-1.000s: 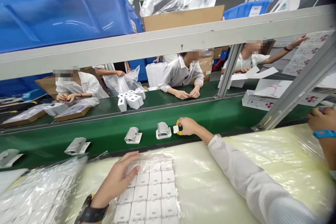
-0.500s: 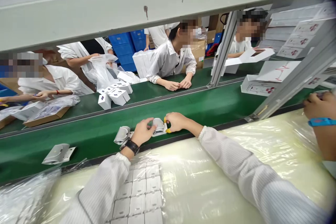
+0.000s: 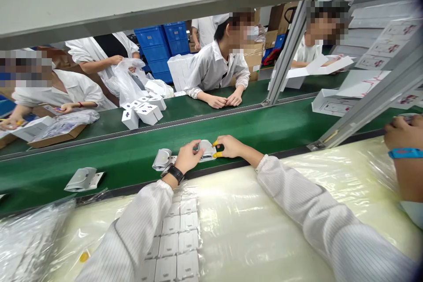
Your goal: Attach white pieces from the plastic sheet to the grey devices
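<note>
On the green belt in front of me lies a grey folded cuff-like item (image 3: 206,150) with a white card under it. My left hand (image 3: 189,157), with a black watch on its wrist, has thumb and fingers against the item's left side. My right hand (image 3: 228,146) wears yellow finger covers and grips the right edge, thumb and forefinger apart around it. A second grey item (image 3: 162,159) lies just left of my left hand, its card partly hidden. Farther left, a third grey item (image 3: 81,179) rests on its white card.
Plastic film covers the near bench (image 3: 251,211), with rows of white flat pieces (image 3: 170,245) on it. At right is another person's hand (image 3: 405,132) with a blue wristband. White boxes (image 3: 145,112) stand across the belt near co-workers. A metal post (image 3: 287,53) and overhead beam (image 3: 99,4) frame the view.
Both hands and the item between them have shifted right. The other grey items have moved right along the belt too. My view has tilted slightly down.
</note>
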Demonstrator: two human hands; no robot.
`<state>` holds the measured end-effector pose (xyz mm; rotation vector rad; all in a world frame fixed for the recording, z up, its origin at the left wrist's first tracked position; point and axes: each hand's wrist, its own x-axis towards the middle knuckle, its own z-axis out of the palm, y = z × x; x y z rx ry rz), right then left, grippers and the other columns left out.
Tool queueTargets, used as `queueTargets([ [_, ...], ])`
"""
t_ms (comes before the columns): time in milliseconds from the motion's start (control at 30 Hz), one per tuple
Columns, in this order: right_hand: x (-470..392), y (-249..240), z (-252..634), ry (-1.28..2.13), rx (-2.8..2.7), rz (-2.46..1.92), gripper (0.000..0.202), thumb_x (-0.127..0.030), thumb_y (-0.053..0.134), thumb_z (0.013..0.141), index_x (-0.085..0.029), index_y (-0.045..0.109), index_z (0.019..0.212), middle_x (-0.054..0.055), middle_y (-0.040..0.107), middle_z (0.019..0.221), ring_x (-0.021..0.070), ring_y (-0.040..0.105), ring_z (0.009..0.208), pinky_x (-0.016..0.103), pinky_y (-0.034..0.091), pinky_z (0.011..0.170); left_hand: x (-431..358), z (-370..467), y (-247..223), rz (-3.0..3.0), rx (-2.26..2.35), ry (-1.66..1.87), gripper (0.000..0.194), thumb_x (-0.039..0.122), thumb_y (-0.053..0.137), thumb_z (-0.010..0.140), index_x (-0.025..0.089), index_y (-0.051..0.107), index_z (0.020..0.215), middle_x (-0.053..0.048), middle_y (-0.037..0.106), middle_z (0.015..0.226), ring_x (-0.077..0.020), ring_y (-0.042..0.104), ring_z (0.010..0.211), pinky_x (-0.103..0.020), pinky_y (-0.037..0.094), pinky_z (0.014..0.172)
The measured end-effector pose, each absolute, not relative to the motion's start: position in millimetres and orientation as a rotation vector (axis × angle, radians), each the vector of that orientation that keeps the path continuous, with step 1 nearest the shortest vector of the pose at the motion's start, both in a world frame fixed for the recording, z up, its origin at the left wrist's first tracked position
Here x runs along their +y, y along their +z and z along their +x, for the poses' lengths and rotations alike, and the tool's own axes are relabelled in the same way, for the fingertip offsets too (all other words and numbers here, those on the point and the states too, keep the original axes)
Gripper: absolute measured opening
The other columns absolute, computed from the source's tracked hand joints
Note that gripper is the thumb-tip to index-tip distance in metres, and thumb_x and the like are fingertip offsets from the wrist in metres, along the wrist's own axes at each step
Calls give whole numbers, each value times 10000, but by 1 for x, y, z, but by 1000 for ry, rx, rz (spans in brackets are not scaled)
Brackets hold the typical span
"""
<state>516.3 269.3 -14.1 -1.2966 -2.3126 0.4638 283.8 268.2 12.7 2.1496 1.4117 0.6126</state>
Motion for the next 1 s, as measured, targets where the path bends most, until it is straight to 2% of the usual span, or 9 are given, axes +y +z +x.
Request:
queueTargets([
  [167,273,-14,529,459,-2358,-1246,298,-369,832,676,-152,736,856,26,634,790,149,557,693,240,366,623,268,296,13,2163,1388,609,431,367,648,877,184,618,1266,-94,721,1126,-170,726,778,-279,580,774],
  [267,274,-22,540,521,-2304,-1225,321,-395,827,687,-158,752,889,21,633,788,138,551,673,234,370,618,269,303,12,2189,1379,604,430,373,647,876,184,624,1262,-97,721,1132,-174,723,784,-282,580,777],
  [367,272,-34,551,595,-2225,-1213,313,-424,747,785,-161,770,955,21,629,765,118,520,615,232,360,594,270,309,9,2198,1346,610,439,384,650,869,183,628,1259,-95,726,1116,-177,722,777,-273,583,742],
  [467,269,-42,558,622,-2160,-1231,296,-389,650,868,-160,773,1010,31,642,770,108,491,580,235,354,580,270,315,5,2192,1314,625,441,388,643,871,190,626,1265,-91,725,1119,-173,721,767,-268,584,727],
  [633,263,-41,562,682,-2022,-1296,299,-364,689,804,-121,749,968,41,673,815,101,492,573,239,374,584,267,324,5,2150,1302,624,448,386,647,875,187,621,1275,-100,715,1143,-175,722,798,-282,585,775],
  [800,254,-37,574,800,-2039,-1295,484,-407,788,687,-110,696,1058,40,680,869,87,471,575,224,378,567,265,332,8,2171,1294,599,457,414,633,888,204,616,1294,-77,735,1062,-179,720,816,-280,580,786],
  [1000,247,-26,587,646,-2133,-1309,368,-351,780,693,-119,701,968,29,673,826,113,536,641,222,399,608,266,347,6,2177,1267,595,457,422,637,882,206,623,1285,-71,736,1033,-186,721,807,-287,579,772],
])
